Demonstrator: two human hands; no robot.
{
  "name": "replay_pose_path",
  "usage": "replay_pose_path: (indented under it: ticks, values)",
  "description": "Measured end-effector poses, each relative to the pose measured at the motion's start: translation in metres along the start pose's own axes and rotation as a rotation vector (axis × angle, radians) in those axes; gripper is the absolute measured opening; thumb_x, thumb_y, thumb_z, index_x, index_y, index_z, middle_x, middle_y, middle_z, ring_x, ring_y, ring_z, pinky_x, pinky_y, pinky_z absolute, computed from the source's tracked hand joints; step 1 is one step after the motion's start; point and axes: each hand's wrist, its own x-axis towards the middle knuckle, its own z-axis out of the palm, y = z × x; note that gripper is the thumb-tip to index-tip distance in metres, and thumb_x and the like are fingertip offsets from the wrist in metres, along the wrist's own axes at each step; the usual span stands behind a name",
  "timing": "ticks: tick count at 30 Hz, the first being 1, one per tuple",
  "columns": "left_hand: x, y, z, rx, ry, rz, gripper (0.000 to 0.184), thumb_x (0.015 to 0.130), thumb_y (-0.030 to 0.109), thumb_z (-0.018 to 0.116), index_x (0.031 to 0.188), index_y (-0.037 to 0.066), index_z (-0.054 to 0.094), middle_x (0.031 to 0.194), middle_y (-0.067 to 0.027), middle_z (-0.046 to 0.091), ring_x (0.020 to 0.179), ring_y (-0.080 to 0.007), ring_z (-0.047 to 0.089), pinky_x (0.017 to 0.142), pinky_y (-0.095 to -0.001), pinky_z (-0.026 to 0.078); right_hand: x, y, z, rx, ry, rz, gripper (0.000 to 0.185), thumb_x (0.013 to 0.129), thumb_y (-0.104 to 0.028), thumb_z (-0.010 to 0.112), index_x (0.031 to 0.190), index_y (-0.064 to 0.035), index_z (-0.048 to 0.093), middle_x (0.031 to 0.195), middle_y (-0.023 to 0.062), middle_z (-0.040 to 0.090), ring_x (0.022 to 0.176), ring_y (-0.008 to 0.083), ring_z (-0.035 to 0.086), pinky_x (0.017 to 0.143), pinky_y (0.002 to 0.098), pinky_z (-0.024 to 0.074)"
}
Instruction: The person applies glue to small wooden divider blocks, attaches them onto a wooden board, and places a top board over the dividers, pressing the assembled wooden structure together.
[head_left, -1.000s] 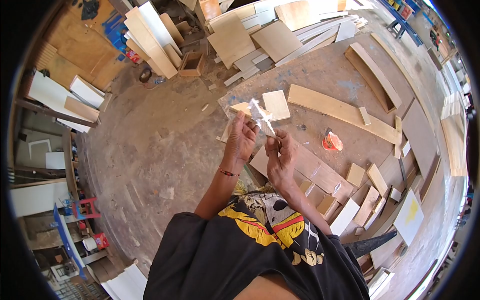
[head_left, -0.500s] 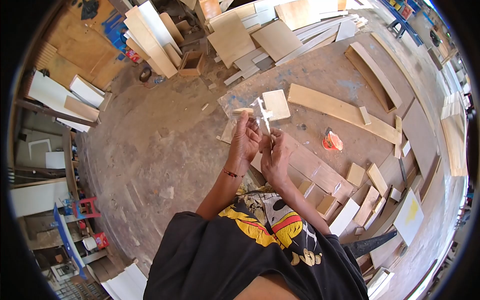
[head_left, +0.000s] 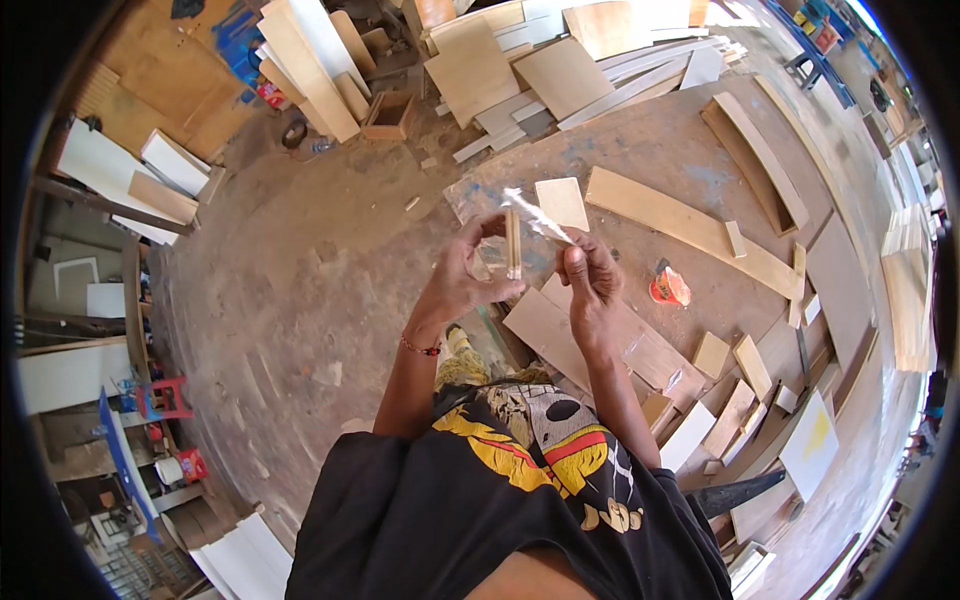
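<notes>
My left hand (head_left: 466, 268) grips a small wooden block (head_left: 513, 245) between thumb and fingers, its layered edge facing up. In my right hand (head_left: 592, 275) is a thin stick (head_left: 540, 218) coated with white stuff, pinched at its lower right end. The stick's far end is close to the top of the block; whether they touch I cannot tell. Behind the stick, a pale square wooden piece (head_left: 563, 203) lies on the work table (head_left: 640, 150).
A red and white container (head_left: 669, 287) stands on the table right of my hands. Beyond it lie a long board (head_left: 680, 225) and a long open wooden box (head_left: 755, 160). Several cut pieces lie at the lower right. Stacked panels (head_left: 470, 70) are at the top.
My hands have moved apart. The left hand has turned, bringing the wooden block upright on edge, and the right has shifted right, tilting the white-coated stick. The view has shifted slightly.
</notes>
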Motion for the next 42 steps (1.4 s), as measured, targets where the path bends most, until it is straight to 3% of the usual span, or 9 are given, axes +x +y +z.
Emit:
replay_pose_path:
  ticks: [4,9,29,32,34,35,36,39,42]
  values:
    - [-0.001,-0.005,0.002,-0.090,-0.130,-0.052,0.070,0.057,0.004,0.079,0.120,-0.002,0.049,0.112,-0.0055,0.054,0.109,-0.0168,0.047,0.099,-0.0301,0.032,0.004,-0.001,0.009,-0.071,-0.015,-0.040,0.021,0.092,-0.019,0.052,0.104,-0.0044,0.063,0.077,0.0004,0.057,0.066,0.0095,0.046,0.063,0.0229,0.0371]
    - [-0.005,0.002,0.001,-0.263,-0.112,-0.119,0.066,0.056,0.003,0.078,0.116,-0.002,0.053,0.112,-0.0053,0.055,0.110,-0.0160,0.048,0.100,-0.0297,0.031,0.007,-0.005,0.003,-0.509,-0.053,-0.356,0.018,0.086,-0.009,0.056,0.100,-0.0073,0.066,0.076,0.0076,0.057,0.068,0.0182,0.050,0.065,0.0292,0.0389]
    - [-0.005,0.014,-0.022,-0.270,-0.074,-0.073,0.074,0.053,0.005,0.078,0.121,-0.002,0.051,0.113,-0.0045,0.053,0.112,-0.0164,0.046,0.103,-0.0302,0.027,0.005,-0.023,-0.030,-0.890,-0.029,-0.582,0.030,0.071,0.008,0.058,0.092,-0.0115,0.066,0.071,0.0013,0.055,0.067,0.0176,0.050,0.069,0.0315,0.0350]
    - [-0.003,0.015,-0.028,-0.024,-0.112,-0.041,0.084,0.050,0.007,0.082,0.126,-0.001,0.046,0.122,-0.0059,0.052,0.118,-0.0170,0.044,0.105,-0.0307,0.026,0.000,-0.027,-0.029,-0.775,0.096,-0.439,0.020,0.077,0.003,0.058,0.091,-0.0089,0.066,0.071,0.0024,0.056,0.066,0.0177,0.050,0.066,0.0299,0.0360]
    - [-0.005,0.018,-0.023,0.022,-0.131,-0.067,0.083,0.050,0.007,0.081,0.126,0.000,0.047,0.122,-0.0054,0.051,0.118,-0.0168,0.043,0.105,-0.0304,0.025,-0.003,-0.030,-0.026,-0.590,0.127,-0.189,0.010,0.085,-0.007,0.056,0.090,-0.0053,0.065,0.069,0.0047,0.057,0.063,0.0162,0.049,0.061,0.0279,0.0365]
    - [-0.004,0.019,-0.020,0.067,-0.150,-0.089,0.082,0.050,0.007,0.081,0.125,0.000,0.047,0.121,-0.0048,0.051,0.118,-0.0166,0.042,0.105,-0.0302,0.024,-0.001,-0.032,-0.020,-0.364,0.089,-0.064,0.018,0.089,-0.018,0.055,0.086,-0.0028,0.063,0.063,0.0016,0.054,0.057,0.0106,0.044,0.054,0.0246,0.0332]
    - [-0.003,0.020,-0.018,0.065,-0.153,-0.089,0.082,0.050,0.007,0.081,0.125,0.000,0.047,0.121,-0.0048,0.051,0.118,-0.0166,0.042,0.105,-0.0302,0.024,0.000,-0.031,-0.017,-0.367,0.092,-0.064,0.018,0.089,-0.018,0.055,0.086,-0.0028,0.063,0.063,0.0016,0.054,0.057,0.0106,0.044,0.054,0.0246,0.0332]
    - [-0.002,0.021,-0.016,0.067,-0.209,-0.093,0.081,0.050,0.007,0.081,0.124,0.000,0.048,0.119,-0.0046,0.050,0.118,-0.0167,0.041,0.104,-0.0300,0.023,0.003,-0.030,-0.009,-0.069,-0.010,0.400,0.025,0.088,-0.024,0.059,0.076,-0.0022,0.062,0.058,-0.0069,0.044,0.052,0.0026,0.034,0.047,0.0209,0.0245]
    - [-0.004,0.020,-0.020,0.127,-0.246,-0.015,0.081,0.049,0.008,0.082,0.123,-0.001,0.049,0.118,-0.0045,0.049,0.116,-0.0173,0.042,0.104,-0.0300,0.024,0.005,-0.025,-0.017,-0.081,-0.035,0.455,0.026,0.087,-0.024,0.060,0.074,-0.0019,0.063,0.056,-0.0071,0.042,0.049,0.0024,0.033,0.045,0.0209,0.0232]
